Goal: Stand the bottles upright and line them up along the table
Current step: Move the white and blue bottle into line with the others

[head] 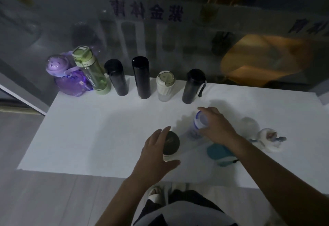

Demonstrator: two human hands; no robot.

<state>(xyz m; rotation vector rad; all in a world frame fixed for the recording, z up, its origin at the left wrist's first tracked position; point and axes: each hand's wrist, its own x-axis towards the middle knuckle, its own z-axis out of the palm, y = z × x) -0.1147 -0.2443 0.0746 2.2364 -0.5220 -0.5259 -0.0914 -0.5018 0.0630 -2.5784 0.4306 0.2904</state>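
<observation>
Head view, dim light. Six vessels stand upright in a row along the far edge of the white tabletop [85, 136]. L to R:
- squat purple translucent plastic bottle w/ rounded animal-face lid [65, 78]
- green translucent plastic bottle w/ flip cap [91, 71]
- short matt black cylindrical flask [116, 78]
- taller glossy black cylindrical flask [141, 78]
- cream ribbed cup w/ smoky clear lid [165, 87]
- black bottle w/ carry strap [193, 87]

Spacing is roughly even and the bases sit near the far edge, so the row reads as the finished part of the task, approx. over half done.

The left hand [156, 154] wraps fingers and thumb round a white-bodied cup w/ dark round lid [171, 143], upright near the front edge. The side grip below the lid prob. lets it travel level to the row. The right hand [215, 124] curls its fingers over a clear plastic bottle w/ blue-ringed white cap [198, 120], mid-tabletop, just in front of the strap bottle. This bottle appears to lean; exact tilt unclear.

Unsorted at right:
- a teal bottle [219, 154] lying on its side, partly hidden under the right forearm
- a white bottle topped w/ a small figure [270, 140]
- a clear rounded vessel [249, 126] beyond it, too blurred to identify

Surfaces look smooth and hard (plastic, prob. metal), likely slippery, so full wrap grips suit. The next free slot appears to be right of the strap bottle.
</observation>
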